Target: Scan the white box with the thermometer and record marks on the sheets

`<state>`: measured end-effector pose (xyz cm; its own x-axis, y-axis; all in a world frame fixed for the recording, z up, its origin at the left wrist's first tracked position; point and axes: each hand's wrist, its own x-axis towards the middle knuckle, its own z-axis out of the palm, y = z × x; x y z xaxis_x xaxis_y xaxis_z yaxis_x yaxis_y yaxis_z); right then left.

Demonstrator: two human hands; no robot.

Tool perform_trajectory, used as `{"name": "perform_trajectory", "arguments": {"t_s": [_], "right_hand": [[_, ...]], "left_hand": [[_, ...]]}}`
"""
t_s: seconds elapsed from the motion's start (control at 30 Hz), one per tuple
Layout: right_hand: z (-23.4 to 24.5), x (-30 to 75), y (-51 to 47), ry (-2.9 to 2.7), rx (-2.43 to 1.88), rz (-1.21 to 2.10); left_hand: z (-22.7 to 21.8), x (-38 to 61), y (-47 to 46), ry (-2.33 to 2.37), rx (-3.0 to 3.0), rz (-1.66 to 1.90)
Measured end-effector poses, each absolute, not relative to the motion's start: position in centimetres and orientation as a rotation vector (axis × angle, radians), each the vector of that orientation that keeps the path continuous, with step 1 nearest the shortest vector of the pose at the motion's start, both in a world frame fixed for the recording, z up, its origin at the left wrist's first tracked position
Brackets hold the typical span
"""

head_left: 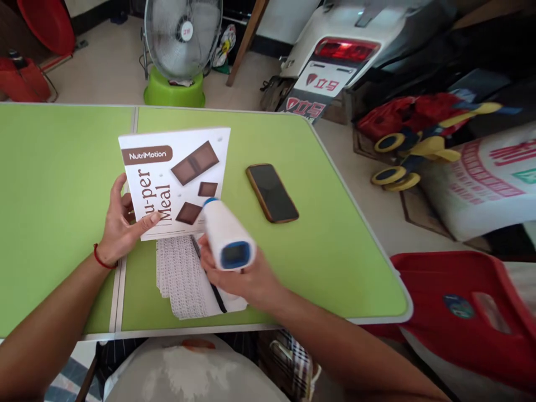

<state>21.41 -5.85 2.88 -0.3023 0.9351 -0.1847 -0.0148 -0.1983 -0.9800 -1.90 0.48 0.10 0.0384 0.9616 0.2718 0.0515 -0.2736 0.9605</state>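
My left hand (123, 223) grips the left edge of a white NutriMotion "Super Meal" booklet (176, 178), which has chocolate pictures on its cover and stands tilted over the green folding table (62, 195). My right hand (238, 273) holds a white bottle (226, 234) with a blue end, blurred by motion, in front of the booklet's lower right corner. Beneath that hand lies a white crocheted cloth (180, 279) with a thin black strip (211, 282) across it. A smartphone (272, 193) in a brown case lies face up to the right of the booklet, apart from both hands.
A standing fan (182, 39) on a green base is beyond the table's far edge. Behind it stands a parked scooter's rear (343, 61). To the right are a yellow-and-blue wheeled toy (402, 151), a printed white sack (481, 184) and a red plastic stool (456, 307).
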Motion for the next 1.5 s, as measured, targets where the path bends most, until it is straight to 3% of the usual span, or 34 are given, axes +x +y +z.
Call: {"name": "perform_trajectory", "arguments": {"t_s": [0.1, 0.53, 1.5], "right_hand": [[2.3, 19.0, -6.1, -1.147, -1.048, 1.831], [0.8, 18.1, -6.1, -0.92, -0.876, 1.925], [1.7, 17.9, -5.6, -1.014, -0.953, 1.888]], "left_hand": [[0.0, -1.6, 0.3, 1.069, 1.47, 1.295], [0.3, -1.8, 0.2, 1.114, 1.56, 1.237], [0.6, -1.9, 0.5, 1.054, 1.584, 1.223]]}}
